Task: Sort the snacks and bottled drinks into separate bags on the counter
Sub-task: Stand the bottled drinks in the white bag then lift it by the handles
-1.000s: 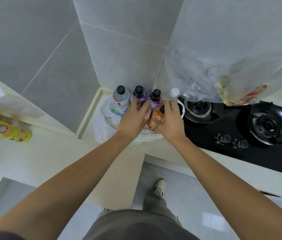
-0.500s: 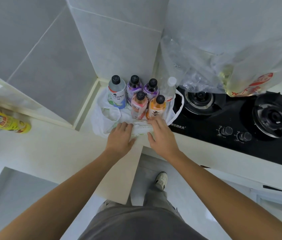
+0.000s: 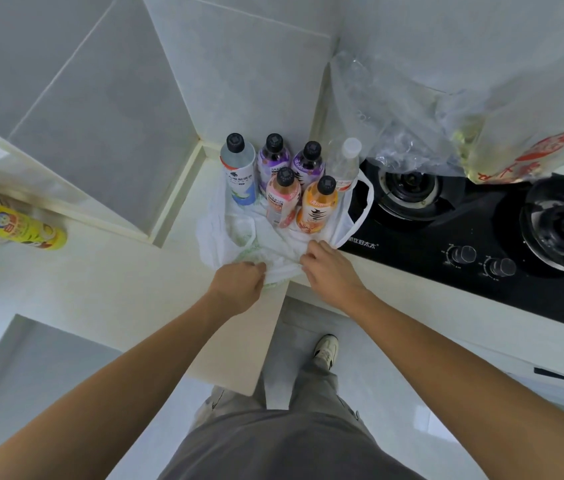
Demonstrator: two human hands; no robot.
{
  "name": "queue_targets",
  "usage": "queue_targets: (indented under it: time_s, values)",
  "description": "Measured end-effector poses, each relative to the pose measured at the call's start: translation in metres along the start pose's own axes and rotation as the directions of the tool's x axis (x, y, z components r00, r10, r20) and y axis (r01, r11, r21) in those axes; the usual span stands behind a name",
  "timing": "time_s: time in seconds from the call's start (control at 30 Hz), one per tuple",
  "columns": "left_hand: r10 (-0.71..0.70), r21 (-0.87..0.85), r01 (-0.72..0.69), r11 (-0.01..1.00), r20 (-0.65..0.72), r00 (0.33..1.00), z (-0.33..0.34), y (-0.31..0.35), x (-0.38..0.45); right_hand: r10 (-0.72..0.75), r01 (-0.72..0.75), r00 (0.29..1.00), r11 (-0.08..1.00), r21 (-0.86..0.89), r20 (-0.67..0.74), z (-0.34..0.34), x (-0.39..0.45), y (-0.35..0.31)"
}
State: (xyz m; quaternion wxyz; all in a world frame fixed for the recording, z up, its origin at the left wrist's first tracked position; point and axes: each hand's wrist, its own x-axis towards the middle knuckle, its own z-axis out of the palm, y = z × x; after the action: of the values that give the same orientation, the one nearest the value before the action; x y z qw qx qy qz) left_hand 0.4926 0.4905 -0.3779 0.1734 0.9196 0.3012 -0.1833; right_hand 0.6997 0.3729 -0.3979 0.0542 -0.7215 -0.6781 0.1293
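Observation:
Several bottled drinks stand upright in the counter corner on a flattened white plastic bag (image 3: 216, 233): a white-labelled bottle (image 3: 239, 174), two purple ones (image 3: 273, 161), a pink one (image 3: 282, 199), an orange one (image 3: 318, 207) and a clear one (image 3: 344, 164). My left hand (image 3: 239, 285) grips the bag's near edge with curled fingers. My right hand (image 3: 329, 268) pinches the same edge just to the right. One bag handle loops over the stove's left side.
A black gas stove (image 3: 481, 237) with two burners and two knobs fills the counter to the right. A crumpled clear plastic bag (image 3: 429, 126) with red print hangs above it. A yellow spray can (image 3: 10, 223) lies at the far left. The counter edge is under my wrists.
My hands left the pink and orange bottles, drew back to the near edge of the white bag and closed on it. The bottles stand where they were.

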Motion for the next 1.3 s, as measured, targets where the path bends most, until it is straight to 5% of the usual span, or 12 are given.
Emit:
queue_targets:
  time_s: [0.17,0.27,0.57,0.67,0.93,1.3]
  values:
    - [-0.11,-0.059,0.103,0.993,-0.119,0.987,-0.001,-0.006,-0.014,0.067,-0.067,0.997,0.998,0.006,0.031,0.002,-0.027,0.019]
    - [-0.152,-0.034,0.15,0.988,-0.068,0.986,-0.008,-0.008,-0.017,0.083,-0.083,0.996,0.997,-0.01,0.019,0.0,-0.033,0.02]
    - [0.152,0.241,-0.148,0.959,0.002,0.988,-0.027,-0.02,0.004,-0.016,0.009,0.991,0.999,-0.052,-0.136,-0.001,-0.009,-0.003]
    - [0.089,0.317,-0.095,0.943,0.035,0.995,-0.033,-0.023,0.009,0.009,-0.018,0.987,0.998,-0.052,-0.163,0.002,-0.003,0.003]
    - [-0.16,0.358,0.147,0.922,0.007,0.987,-0.031,-0.032,0.003,-0.199,0.18,0.962,0.977,-0.113,-0.187,0.007,0.001,0.025]
    - [-0.397,0.293,0.39,0.873,-0.038,0.917,-0.05,-0.039,0.012,-0.148,0.132,0.988,0.953,-0.271,-0.037,-0.01,-0.01,0.05]
